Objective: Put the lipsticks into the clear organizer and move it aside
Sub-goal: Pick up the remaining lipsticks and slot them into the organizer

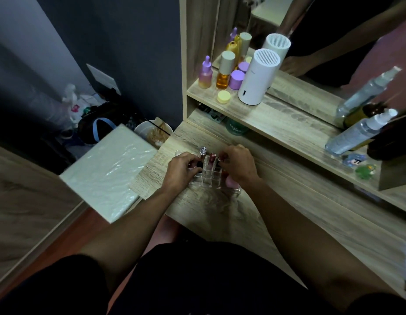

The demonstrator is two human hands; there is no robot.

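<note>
The clear organizer [211, 180] stands on the wooden desk between my two hands. A lipstick with a clear cap [202, 151] and a dark red lipstick [212, 157] stand upright in its back slots. My left hand [182, 168] is closed on a dark lipstick at the organizer's left side. My right hand [239, 163] pinches a red lipstick over the right back slots. A pink sponge [230, 183] lies by my right wrist, partly hidden.
A pale plastic-wrapped board [106, 171] overhangs the desk's left edge. The shelf above holds purple and amber bottles [222, 71], a white cylinder [257, 78], spray bottles [358, 130] and small figurines [361, 165]. A mirror stands behind. A bowl [152, 131] sits on the floor.
</note>
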